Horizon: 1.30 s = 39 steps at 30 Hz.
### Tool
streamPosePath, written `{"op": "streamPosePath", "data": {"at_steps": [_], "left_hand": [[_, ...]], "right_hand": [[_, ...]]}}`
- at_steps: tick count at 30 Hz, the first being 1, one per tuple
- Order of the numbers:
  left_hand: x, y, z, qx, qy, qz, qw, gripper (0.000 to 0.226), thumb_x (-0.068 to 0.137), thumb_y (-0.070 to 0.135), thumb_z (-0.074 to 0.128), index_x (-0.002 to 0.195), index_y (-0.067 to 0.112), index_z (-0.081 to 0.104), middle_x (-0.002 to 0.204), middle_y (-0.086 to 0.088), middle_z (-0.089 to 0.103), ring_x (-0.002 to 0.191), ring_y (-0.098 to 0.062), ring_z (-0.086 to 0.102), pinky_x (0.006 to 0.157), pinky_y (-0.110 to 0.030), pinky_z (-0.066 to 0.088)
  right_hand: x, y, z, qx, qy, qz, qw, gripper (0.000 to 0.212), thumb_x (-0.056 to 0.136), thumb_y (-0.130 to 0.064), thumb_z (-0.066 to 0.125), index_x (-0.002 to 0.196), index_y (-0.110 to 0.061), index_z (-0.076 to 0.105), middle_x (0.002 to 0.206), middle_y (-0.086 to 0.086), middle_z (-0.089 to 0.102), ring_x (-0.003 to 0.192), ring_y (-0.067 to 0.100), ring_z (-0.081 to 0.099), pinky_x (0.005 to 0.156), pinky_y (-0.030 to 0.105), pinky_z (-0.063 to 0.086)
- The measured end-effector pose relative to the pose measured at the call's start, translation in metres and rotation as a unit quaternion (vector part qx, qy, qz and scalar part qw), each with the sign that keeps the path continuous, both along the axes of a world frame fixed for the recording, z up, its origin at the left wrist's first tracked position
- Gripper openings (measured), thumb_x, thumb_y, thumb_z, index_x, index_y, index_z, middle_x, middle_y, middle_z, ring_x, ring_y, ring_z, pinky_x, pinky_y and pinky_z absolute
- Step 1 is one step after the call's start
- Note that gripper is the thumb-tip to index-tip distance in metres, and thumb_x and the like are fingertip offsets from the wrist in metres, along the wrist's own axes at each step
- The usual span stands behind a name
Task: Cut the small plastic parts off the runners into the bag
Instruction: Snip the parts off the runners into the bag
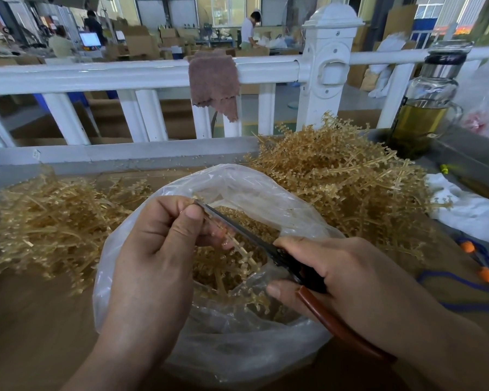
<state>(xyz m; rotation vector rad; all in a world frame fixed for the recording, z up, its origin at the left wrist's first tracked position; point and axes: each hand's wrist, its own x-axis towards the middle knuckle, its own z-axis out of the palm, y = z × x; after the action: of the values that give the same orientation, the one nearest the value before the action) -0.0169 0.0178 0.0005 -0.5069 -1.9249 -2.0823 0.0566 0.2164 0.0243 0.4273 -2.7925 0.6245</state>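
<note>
My left hand [153, 249] pinches 1 runner [242, 251] between thumb and fingers over the open bag [232, 351]. My right hand [339, 272] is clenched round 1 pair of scissors [251, 238], blade laid along that runner. The tip sits right by the left thumb [188, 221], so I judge a hasty snip could nick it, or fling parts past the rim. Counted: 2 hands, 1 bag, 2 runner piles, the left heap [48, 218] and the right heap [350, 187]. The cut parts [249, 221] inside are too many to count.

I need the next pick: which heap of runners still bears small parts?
The right heap beside the glass bottle; its runners bristle with parts, the left heap looks stripped.
</note>
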Motion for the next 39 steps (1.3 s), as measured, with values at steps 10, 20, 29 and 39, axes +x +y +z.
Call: {"op": "streamPosePath", "data": {"at_steps": [10, 20, 29, 39], "left_hand": [[0.0038, 0.0014, 0.0017, -0.023, -0.009, 0.018, 1.0, 0.028, 0.102, 0.027, 0.06, 0.077, 0.037, 0.067, 0.076, 0.005, 0.075, 0.072, -0.006, 0.071, 0.071, -0.025, 0.055], [0.0013, 0.0014, 0.0031, 0.014, -0.027, 0.004, 1.0, 0.02, 0.096, 0.034, 0.059, 0.079, 0.032, 0.07, 0.074, 0.001, 0.074, 0.07, -0.011, 0.071, 0.069, -0.02, 0.056], [0.0018, 0.0021, 0.0016, 0.007, -0.015, 0.005, 1.0, 0.025, 0.099, 0.027, 0.057, 0.078, 0.032, 0.069, 0.073, 0.0, 0.074, 0.069, -0.01, 0.071, 0.069, -0.022, 0.057], [0.0079, 0.0041, 0.0082, -0.018, -0.009, 0.015, 1.0, 0.028, 0.103, 0.021, 0.055, 0.078, 0.028, 0.068, 0.072, 0.0, 0.074, 0.067, -0.007, 0.07, 0.065, -0.013, 0.053]], "right_hand": [[0.0012, 0.0004, 0.002, -0.006, -0.009, -0.005, 1.0, 0.043, 0.089, -0.064, 0.039, 0.093, -0.028, 0.063, 0.065, -0.016, 0.055, 0.065, 0.005, 0.057, 0.052, 0.015, 0.039], [-0.0001, 0.0004, -0.0033, -0.004, -0.007, -0.009, 1.0, 0.041, 0.09, -0.065, 0.042, 0.108, -0.033, 0.061, 0.071, -0.02, 0.056, 0.071, 0.001, 0.057, 0.057, 0.016, 0.041], [-0.0002, 0.0026, -0.0028, -0.005, -0.007, -0.004, 1.0, 0.046, 0.089, -0.067, 0.043, 0.119, -0.036, 0.059, 0.078, -0.021, 0.06, 0.074, -0.001, 0.058, 0.063, 0.017, 0.045], [-0.0003, 0.0013, -0.0036, -0.012, 0.019, -0.014, 1.0, 0.055, 0.089, -0.067, 0.041, 0.111, -0.022, 0.064, 0.087, -0.011, 0.069, 0.076, 0.006, 0.063, 0.062, 0.025, 0.05]]}}
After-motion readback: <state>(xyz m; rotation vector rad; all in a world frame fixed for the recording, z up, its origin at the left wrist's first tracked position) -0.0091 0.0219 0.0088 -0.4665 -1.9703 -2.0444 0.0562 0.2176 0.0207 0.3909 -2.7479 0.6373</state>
